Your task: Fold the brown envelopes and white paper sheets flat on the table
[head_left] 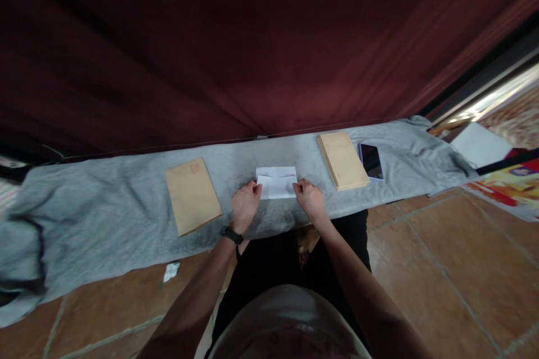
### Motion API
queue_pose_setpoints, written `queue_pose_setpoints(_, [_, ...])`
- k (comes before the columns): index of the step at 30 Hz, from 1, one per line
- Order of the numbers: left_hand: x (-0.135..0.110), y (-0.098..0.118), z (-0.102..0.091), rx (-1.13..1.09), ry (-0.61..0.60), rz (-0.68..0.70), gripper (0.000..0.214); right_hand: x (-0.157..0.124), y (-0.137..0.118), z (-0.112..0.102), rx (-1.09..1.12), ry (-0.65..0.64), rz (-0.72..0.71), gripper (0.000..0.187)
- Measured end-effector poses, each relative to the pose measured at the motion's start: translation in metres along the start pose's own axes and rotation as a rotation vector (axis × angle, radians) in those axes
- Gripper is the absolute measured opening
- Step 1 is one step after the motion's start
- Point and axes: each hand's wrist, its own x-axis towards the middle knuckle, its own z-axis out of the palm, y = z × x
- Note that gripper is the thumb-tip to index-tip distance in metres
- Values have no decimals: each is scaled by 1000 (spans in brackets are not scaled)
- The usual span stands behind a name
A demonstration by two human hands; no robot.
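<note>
A folded white sheet of paper lies on a grey cloth spread over a long low surface. My left hand pinches the paper's near left corner with curled fingers. At the near right corner, my right hand grips the paper the same way. A black band sits on my left wrist. To the left of the paper lies a single brown envelope. A stack of brown envelopes rests to the right.
A dark phone lies beside the envelope stack. A dark red curtain hangs behind the surface. White sheets and a colourful print lie at far right. A paper scrap is on the tiled floor.
</note>
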Motion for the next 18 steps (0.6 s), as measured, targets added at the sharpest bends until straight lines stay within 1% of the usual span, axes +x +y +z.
queue_pose_setpoints(3, [2, 2, 1, 29, 25, -1, 40, 4, -2, -1, -10, -2, 25, 32])
queue_pose_setpoints(9, [8, 7, -1, 56, 70, -2, 38, 14, -4, -3, -13, -4, 25, 33])
queue_pose_setpoints(18, [25, 13, 2, 50, 86, -38, 39, 28, -8, -6, -15, -27, 70, 37])
